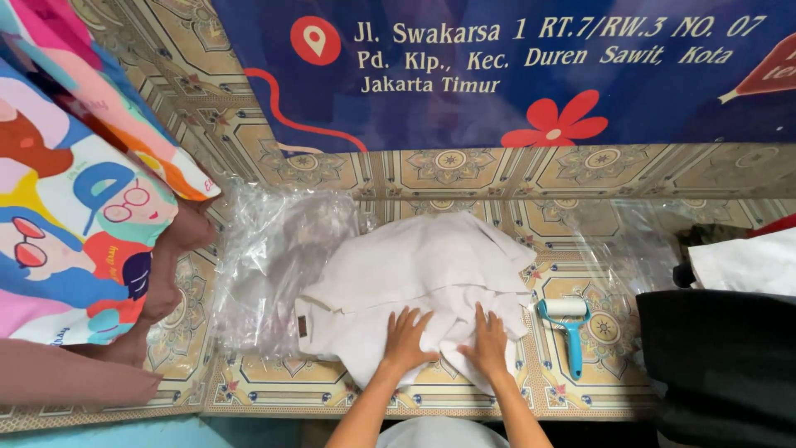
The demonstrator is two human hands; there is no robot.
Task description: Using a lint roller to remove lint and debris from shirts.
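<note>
A white shirt lies crumpled on the patterned tile floor, with a small dark label showing at its left edge. My left hand rests flat on the near part of the cloth, fingers spread. My right hand presses on the cloth just beside it, fingers also spread. Neither hand grips anything.
A lint roller with a turquoise handle lies right of the shirt. Clear plastic bags lie to the left. A colourful printed cloth and a brown garment sit far left; dark fabric and white cloth far right. A blue banner lies beyond.
</note>
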